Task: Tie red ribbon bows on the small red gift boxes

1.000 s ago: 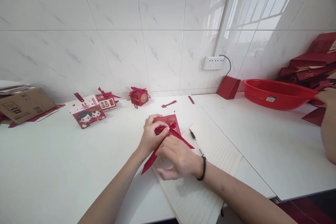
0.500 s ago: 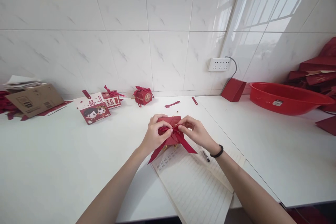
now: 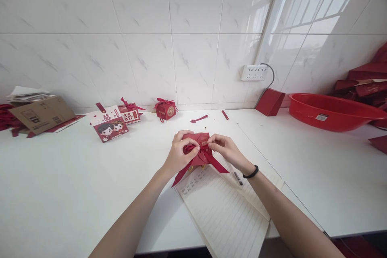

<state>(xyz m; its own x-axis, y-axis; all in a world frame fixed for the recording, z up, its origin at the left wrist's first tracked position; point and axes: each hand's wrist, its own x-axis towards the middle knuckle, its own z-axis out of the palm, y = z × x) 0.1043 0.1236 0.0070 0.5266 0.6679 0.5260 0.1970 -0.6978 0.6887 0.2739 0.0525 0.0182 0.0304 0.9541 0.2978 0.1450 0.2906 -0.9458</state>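
Note:
A small red box point(image 3: 196, 161) with gold print stands at the top edge of an open lined notebook point(image 3: 229, 213). A dark red ribbon point(image 3: 218, 164) is tied across its front in a bow, with two long tails hanging down left and right. My left hand point(image 3: 181, 153) pinches the bow's left loop near the knot. On the other side my right hand point(image 3: 226, 150) pinches the right part of the ribbon between thumb and forefinger. The fingers partly cover the bow and the box.
Behind stand a small red gift box point(image 3: 165, 109), a card with cartoon figures point(image 3: 111, 130) and a ribboned box point(image 3: 130, 113). Cardboard point(image 3: 42, 115) lies at the left. A red basin point(image 3: 332, 113) and red wedge-shaped box point(image 3: 270, 102) are at the right. A pen point(image 3: 238, 179) lies on the notebook.
My right hand has moved slightly right, drawing the ribbon a little away from the knot. My left hand keeps its pinch. The view has shifted slightly.

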